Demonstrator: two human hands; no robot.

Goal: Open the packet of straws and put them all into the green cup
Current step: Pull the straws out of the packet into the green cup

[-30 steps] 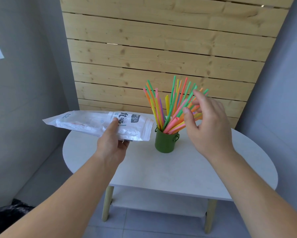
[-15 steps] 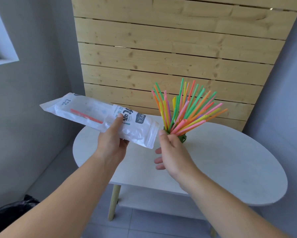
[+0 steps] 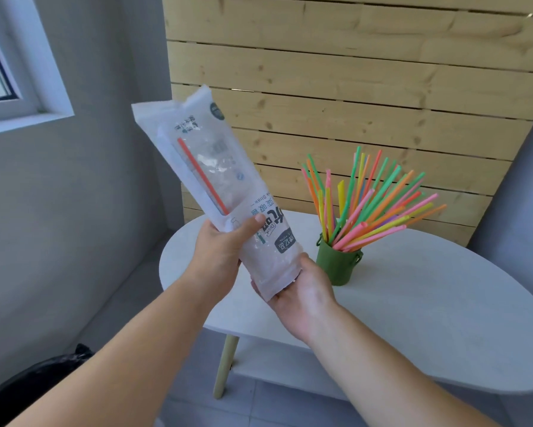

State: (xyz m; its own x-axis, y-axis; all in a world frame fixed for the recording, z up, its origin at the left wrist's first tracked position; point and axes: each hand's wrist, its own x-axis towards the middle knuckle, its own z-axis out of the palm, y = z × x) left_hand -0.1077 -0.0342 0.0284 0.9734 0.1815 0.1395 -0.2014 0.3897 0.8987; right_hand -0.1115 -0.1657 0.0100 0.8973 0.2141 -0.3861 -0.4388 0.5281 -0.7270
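The clear plastic straw packet [image 3: 225,192] stands tilted almost upright in front of me, its open end down. One red straw [image 3: 202,175] shows inside it. My left hand [image 3: 222,254] grips the packet's middle, thumb across the printed label. My right hand [image 3: 302,291] cups the packet's bottom end, palm up. To the right, the green cup [image 3: 339,266] stands on the white oval table [image 3: 428,303], with several coloured straws [image 3: 370,204] fanned out of it.
A wooden slat wall [image 3: 351,87] rises behind the table. A grey wall with a window [image 3: 9,72] is at the left. A black bin bag [image 3: 37,377] lies on the floor at lower left. A lower shelf [image 3: 274,374] sits under the tabletop.
The packet has swung from lying sideways to nearly upright. My right hand left the straws in the cup and came under the packet's lower end. The view shifted left.
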